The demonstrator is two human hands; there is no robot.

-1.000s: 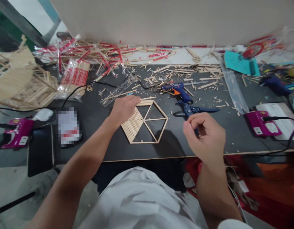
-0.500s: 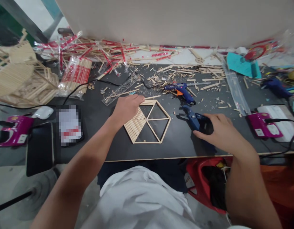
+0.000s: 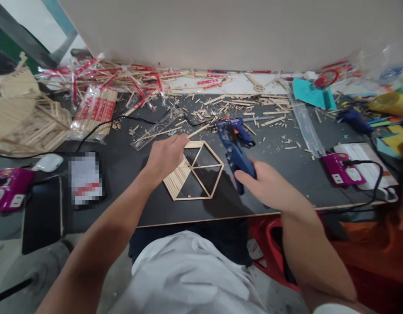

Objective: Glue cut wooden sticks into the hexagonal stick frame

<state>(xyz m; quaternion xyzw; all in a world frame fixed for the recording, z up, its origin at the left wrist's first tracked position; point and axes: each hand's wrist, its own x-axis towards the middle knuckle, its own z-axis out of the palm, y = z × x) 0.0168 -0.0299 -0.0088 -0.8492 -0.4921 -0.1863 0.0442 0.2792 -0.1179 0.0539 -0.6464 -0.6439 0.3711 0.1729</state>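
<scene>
A hexagonal frame of pale wooden sticks point(image 3: 177, 179) lies on the dark table, its left part filled with parallel sticks. Over its upper left side is my left hand point(image 3: 167, 156), fingers closed on a thin wooden stick point(image 3: 198, 131) that points up and right. My right hand point(image 3: 265, 181) is wrapped round a blue hand cutter point(image 3: 235, 152), raised to the right of the hexagon with its head toward the back. Behind the cutter lies a blue glue gun point(image 3: 242, 131), partly covered by it.
Stick offcuts point(image 3: 250, 102) and a clear ruler point(image 3: 155, 130) lie behind. At left are two phones point(image 3: 42, 213), a magenta power adapter point(image 3: 11, 187), packed sticks point(image 3: 96, 109) and a stick model point(image 3: 16, 113). Another magenta adapter point(image 3: 343, 168) sits at right.
My right hand has lifted the blue cutter and moved it left, toward the stick. The stick in my left hand now tilts up more steeply. The view has shifted slightly right.
</scene>
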